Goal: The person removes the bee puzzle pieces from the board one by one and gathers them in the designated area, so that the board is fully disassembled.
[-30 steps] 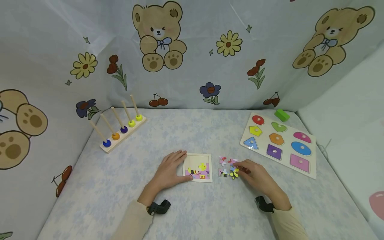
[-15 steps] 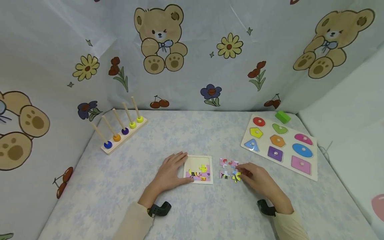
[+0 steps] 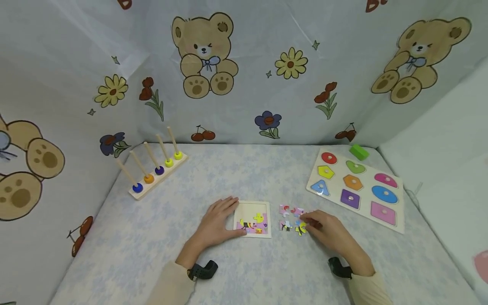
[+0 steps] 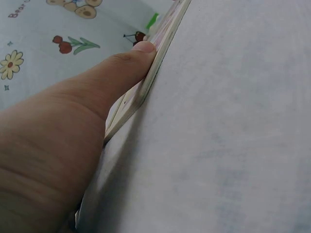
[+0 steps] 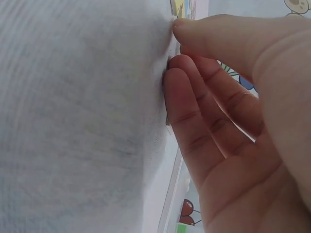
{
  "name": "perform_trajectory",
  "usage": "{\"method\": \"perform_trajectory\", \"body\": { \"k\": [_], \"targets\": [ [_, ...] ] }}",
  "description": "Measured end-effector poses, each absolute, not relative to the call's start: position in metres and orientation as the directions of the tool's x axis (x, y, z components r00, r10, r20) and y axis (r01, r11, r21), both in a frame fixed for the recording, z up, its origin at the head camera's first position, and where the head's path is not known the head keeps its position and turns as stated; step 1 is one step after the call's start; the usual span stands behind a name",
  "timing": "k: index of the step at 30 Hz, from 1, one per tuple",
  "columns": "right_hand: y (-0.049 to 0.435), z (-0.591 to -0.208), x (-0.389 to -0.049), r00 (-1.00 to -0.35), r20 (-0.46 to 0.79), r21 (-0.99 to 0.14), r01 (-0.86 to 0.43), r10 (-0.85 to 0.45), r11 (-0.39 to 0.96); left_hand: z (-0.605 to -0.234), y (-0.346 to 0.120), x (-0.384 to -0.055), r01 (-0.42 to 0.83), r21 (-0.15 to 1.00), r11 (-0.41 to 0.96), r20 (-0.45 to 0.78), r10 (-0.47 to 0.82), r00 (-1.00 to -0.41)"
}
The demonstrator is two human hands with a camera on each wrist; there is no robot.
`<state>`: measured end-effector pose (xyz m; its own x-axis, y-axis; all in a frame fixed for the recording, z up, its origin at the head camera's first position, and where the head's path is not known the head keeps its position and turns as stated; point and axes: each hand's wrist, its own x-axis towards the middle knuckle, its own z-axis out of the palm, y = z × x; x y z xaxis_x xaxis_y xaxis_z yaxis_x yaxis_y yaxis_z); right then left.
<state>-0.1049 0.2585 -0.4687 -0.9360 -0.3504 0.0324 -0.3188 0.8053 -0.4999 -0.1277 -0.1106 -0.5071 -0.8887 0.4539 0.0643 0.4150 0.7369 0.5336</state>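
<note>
My left hand (image 3: 216, 222) lies at the left side of a small wooden puzzle tray (image 3: 269, 220), its fingers at the upper left corner. In the left wrist view, its straight thumb presses the tray rim (image 4: 156, 70). Pink and yellow pieces fill the tray's lower part. My right hand (image 3: 323, 224) is at the loose jigsaw pieces, fingertips low at the table. Its thumb tip is right by a yellow-and-black piece (image 3: 300, 228), apart from the fingers in the right wrist view. Beside that lie a black-and-white figure piece (image 3: 285, 225), a red-haired figure piece (image 3: 284, 209) and a pink piece (image 3: 298, 211).
A shape board (image 3: 366, 199) with colored knobbed shapes lies at the right, a green block (image 3: 359, 152) behind it. At the far left stands a wooden peg rack (image 3: 167, 171) with colored rings. A bear-print cloth (image 3: 244, 84) hangs behind the table.
The yellow-and-black piece has shifted slightly right and toward me, away from the pink piece, with my right hand at it. My left hand stays at the tray. The head view has tilted slightly.
</note>
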Motion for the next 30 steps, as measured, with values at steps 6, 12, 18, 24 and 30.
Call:
{"method": "perform_trajectory", "body": {
  "k": [6, 12, 18, 24, 30],
  "targets": [
    [0.257, -0.467, -0.103, -0.930, 0.049, -0.516, -0.335, -0.364, 0.788, -0.509, -0.109, -0.125, 0.410, 0.534, 0.739, 0.049, 0.457, -0.888],
    [0.244, -0.462, -0.109, -0.914, 0.081, -0.528, -0.378, -0.398, 0.761, -0.509, -0.112, -0.124, 0.405, 0.521, 0.751, 0.039, 0.453, -0.891],
    [0.225, -0.454, -0.120, -0.888, 0.062, -0.549, -0.412, -0.457, 0.727, -0.508, -0.111, -0.127, 0.412, 0.518, 0.749, 0.045, 0.457, -0.888],
    [0.204, -0.451, -0.129, -0.854, 0.094, -0.561, -0.469, -0.511, 0.682, -0.508, -0.111, -0.128, 0.430, 0.513, 0.743, 0.073, 0.462, -0.884],
    [0.189, -0.453, -0.135, -0.830, 0.109, -0.558, -0.506, -0.547, 0.657, -0.508, -0.109, -0.128, 0.430, 0.511, 0.744, 0.079, 0.458, -0.885]
  ]
}}
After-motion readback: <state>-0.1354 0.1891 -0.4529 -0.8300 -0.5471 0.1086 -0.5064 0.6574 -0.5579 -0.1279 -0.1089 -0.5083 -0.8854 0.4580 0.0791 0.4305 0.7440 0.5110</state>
